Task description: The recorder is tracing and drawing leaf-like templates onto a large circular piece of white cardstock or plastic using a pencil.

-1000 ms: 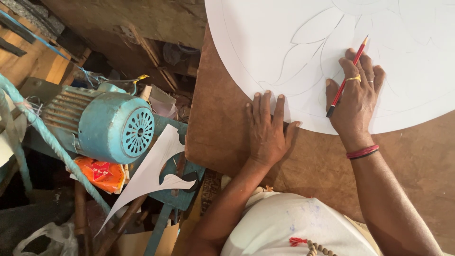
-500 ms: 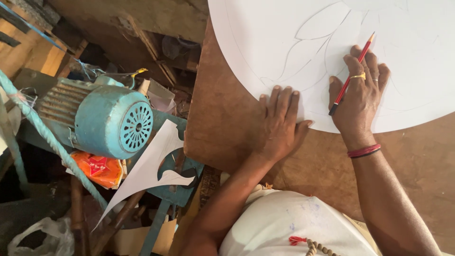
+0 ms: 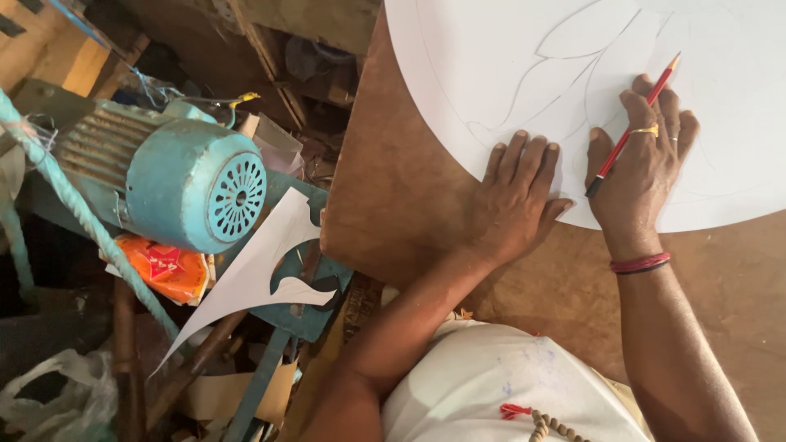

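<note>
left hand (image 3: 512,200): fingers flat, holding nothing, pressing the white board (image 3: 508,74) edge.
right hand (image 3: 643,168): fingers pinch a red pencil (image 3: 630,135) over the board.
surface: brown table (image 3: 393,188) under both palms.
room: teal motor (image 3: 184,184) left of the fingers.

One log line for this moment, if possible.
left hand: flat on white board | right hand: holds red pencil | surface: brown table

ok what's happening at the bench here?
A person is drawing on a round white board lying on a brown table. The right hand holds a red pencil, tip on the board among curved leaf-like outlines. The left hand lies flat, pressing on the board's edge. A teal motor sits to the left, beside the table.
</note>
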